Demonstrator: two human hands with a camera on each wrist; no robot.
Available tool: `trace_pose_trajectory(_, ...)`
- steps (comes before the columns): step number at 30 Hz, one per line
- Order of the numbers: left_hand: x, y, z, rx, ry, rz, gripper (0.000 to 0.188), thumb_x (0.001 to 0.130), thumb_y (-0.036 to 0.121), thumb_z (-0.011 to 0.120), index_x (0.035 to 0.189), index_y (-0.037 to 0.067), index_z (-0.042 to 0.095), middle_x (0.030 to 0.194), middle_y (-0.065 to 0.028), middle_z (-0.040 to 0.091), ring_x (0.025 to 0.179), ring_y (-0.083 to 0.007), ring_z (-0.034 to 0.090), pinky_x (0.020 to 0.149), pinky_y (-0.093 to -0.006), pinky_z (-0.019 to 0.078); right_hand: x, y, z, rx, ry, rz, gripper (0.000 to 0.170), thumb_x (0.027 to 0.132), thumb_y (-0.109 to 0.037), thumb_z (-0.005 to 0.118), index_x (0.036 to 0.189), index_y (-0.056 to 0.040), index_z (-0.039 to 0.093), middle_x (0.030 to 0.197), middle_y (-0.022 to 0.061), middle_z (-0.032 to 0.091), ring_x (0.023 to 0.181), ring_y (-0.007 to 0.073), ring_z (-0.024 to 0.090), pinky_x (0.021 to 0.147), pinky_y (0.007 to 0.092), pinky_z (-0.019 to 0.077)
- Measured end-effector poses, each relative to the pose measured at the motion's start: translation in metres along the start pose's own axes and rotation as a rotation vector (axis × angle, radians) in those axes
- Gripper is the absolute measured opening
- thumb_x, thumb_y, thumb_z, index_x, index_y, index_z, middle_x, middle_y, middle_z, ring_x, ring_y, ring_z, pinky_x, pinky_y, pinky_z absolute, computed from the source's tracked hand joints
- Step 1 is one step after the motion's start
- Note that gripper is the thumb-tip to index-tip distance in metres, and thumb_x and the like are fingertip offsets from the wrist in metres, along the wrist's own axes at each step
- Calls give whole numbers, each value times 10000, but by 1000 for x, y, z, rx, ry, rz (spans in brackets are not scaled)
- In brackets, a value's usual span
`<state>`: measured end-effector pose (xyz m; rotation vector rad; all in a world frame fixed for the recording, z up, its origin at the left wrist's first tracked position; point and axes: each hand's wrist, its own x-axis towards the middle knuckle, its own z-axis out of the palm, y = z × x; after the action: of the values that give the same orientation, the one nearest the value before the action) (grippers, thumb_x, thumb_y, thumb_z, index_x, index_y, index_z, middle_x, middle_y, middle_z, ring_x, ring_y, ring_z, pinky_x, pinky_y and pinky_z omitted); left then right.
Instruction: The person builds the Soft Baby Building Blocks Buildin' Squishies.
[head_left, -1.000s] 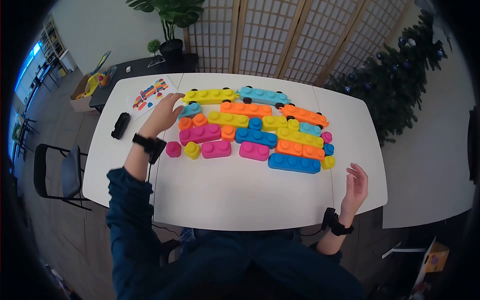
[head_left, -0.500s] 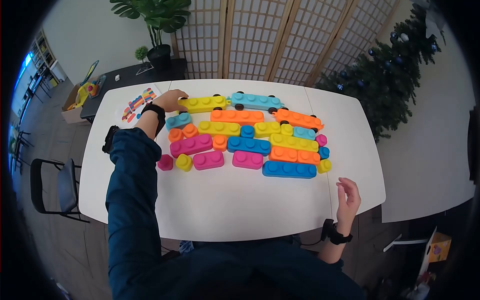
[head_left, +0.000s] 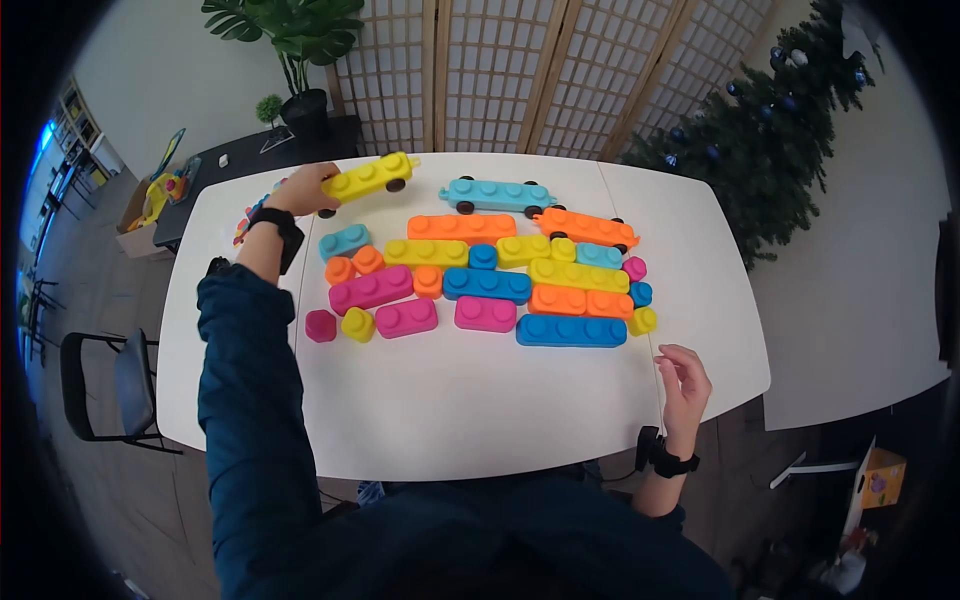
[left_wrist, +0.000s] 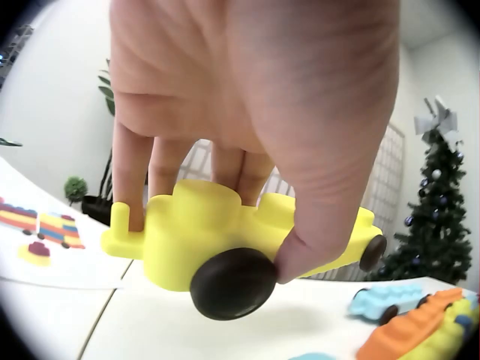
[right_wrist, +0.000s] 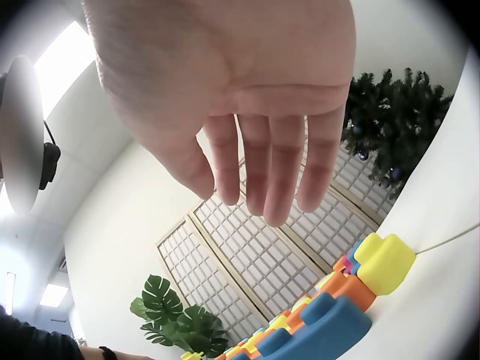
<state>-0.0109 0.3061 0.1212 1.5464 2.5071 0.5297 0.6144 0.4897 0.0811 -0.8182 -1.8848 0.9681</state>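
My left hand grips a yellow toy train car with black wheels by its left end. In the left wrist view the thumb and fingers pinch the yellow car from both sides, and it hangs above the white table, its right end tilted up in the head view. To its right stand a light blue wheeled car and an orange wheeled car, end to end. My right hand holds nothing, its fingers relaxed, near the table's right front, close to a small yellow block.
Rows of studded blocks fill the table's middle, among them a long blue block, a magenta block and a teal block. A printed picture sheet lies at the far left. A folding chair stands left of the table.
My left hand has reached the yellow car, gripped it and lifted it up and left, away from the light blue car. The right hand has barely moved.
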Motion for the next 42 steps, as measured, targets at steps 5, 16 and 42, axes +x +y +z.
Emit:
trace_pose_trajectory(5,-76,102,-31,64,124,72,474,671,194,796,1105,40,682,1008,-166,713,939,-366,686,814,-409,553,4,-3,10,3,-24,10,167,938,-10,679,1100,-3,717,1105,107,702,980,167,675,830,282,543)
trace_pose_trajectory(16,-188,226,83,77,-74,166,551,653,183,822,1174,98,667,1146,-88,691,1042,-333,659,866,-434,557,16,-49,72,-109,-567,-217,355,891,-130,755,1221,-35,665,1177,122,679,1003,270,681,873,349,543)
trace_pose_trajectory(42,-221,222,131,-355,95,100,551,721,69,849,1229,17,640,1226,-160,661,1099,-387,639,954,-418,530,-9,-22,108,-369,-486,-206,282,826,-118,771,1104,-105,727,1129,44,726,1013,277,688,850,358,562)
